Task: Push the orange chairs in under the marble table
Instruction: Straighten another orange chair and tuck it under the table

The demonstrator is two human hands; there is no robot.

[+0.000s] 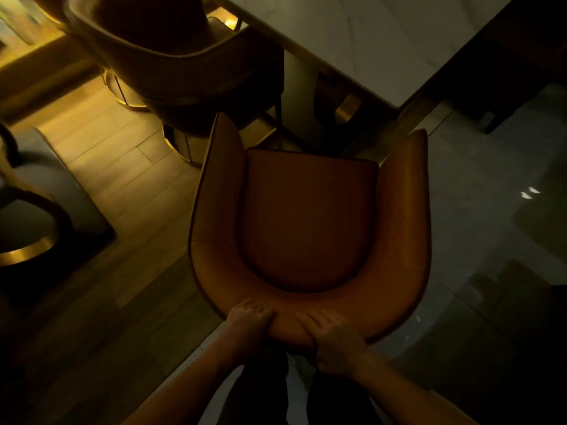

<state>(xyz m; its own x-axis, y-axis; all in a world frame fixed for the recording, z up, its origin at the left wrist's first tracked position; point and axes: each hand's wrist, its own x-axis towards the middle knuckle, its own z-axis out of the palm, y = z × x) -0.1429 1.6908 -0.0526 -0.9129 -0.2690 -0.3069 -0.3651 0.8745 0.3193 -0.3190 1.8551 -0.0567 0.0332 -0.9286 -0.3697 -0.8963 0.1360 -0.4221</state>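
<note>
Both hands, left hand (pixel 250 317) and right hand (pixel 333 335), curl closed over the backrest top of an orange chair (pixel 310 222), its open front facing the marble surface (pixel 346 41) corner directly ahead.

We see an orange chair (pixel 310 222) edged with dark piping, its seat a deeper rust. The table (pixel 352 35) is white marble with faint grey veins. The floor (pixel 122 167) shows warm brown wood planks at left and glossy grey tile at right. The chair bases (pixel 21 254) gleam gold.
</note>
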